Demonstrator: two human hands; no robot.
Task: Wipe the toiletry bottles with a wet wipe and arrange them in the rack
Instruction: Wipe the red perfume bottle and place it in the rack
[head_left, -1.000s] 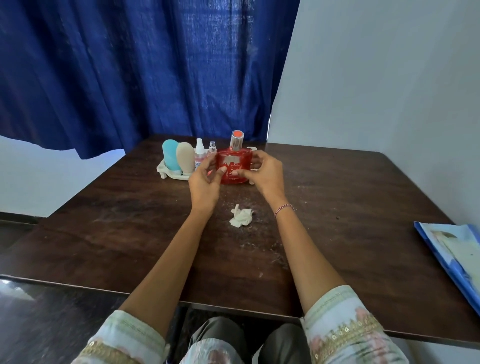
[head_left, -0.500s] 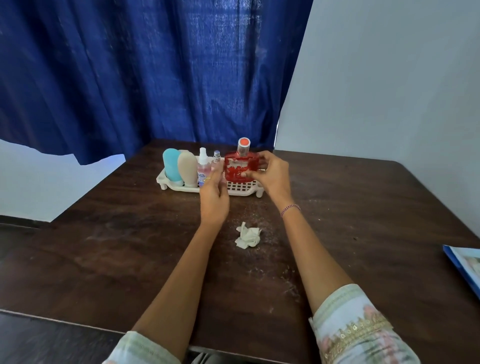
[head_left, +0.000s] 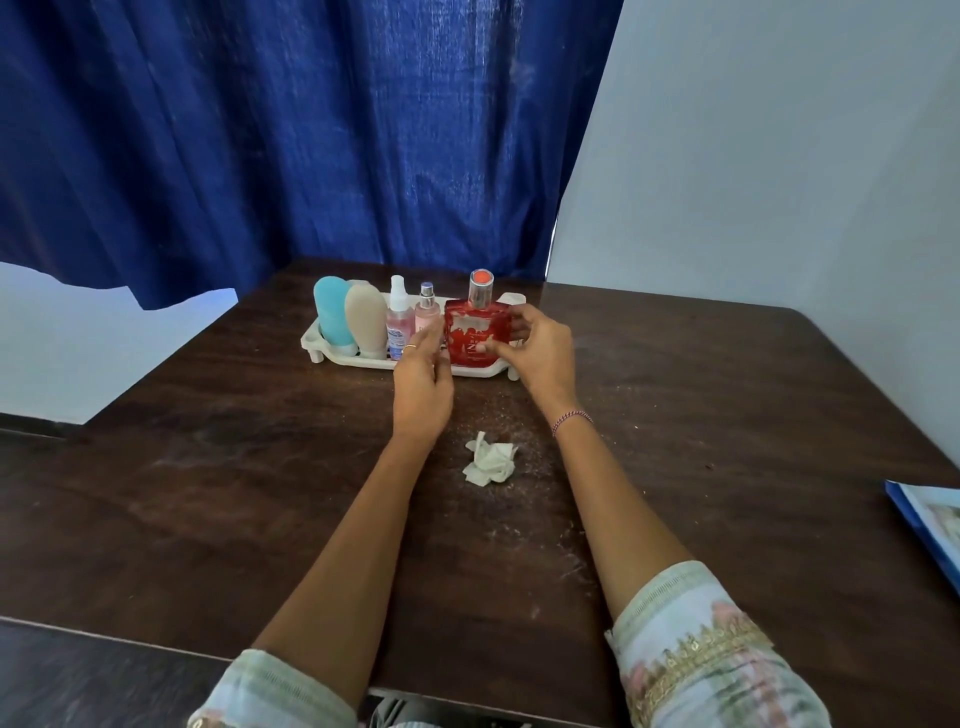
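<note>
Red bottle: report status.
Right hand grips red bottle; left hand open beside it. Bottle upright at right end of rack. Wipe on table, clear.

The rack (head_left: 311, 340) is standing at the far side of the bench (head_left: 208, 493), close before the curtain (head_left: 311, 130), which is closing off any approach from behind. A blue tube (head_left: 332, 312), a beige tube (head_left: 365, 322), a clear spray bottle (head_left: 400, 322) and a pink spray bottle (head_left: 427, 312) are crowding its left part. The red bottle (head_left: 475, 332) is taking up the right part, with the left hand (head_left: 422, 389) flanking it and the right hand (head_left: 540, 353) gripping it. A crumpled wipe (head_left: 491, 457) is lying between the forearms. Bare wood is lying open outside both arms. A blue booklet (head_left: 930, 519) is occupying the right edge, and the wall (head_left: 779, 156) is bounding that side.
</note>
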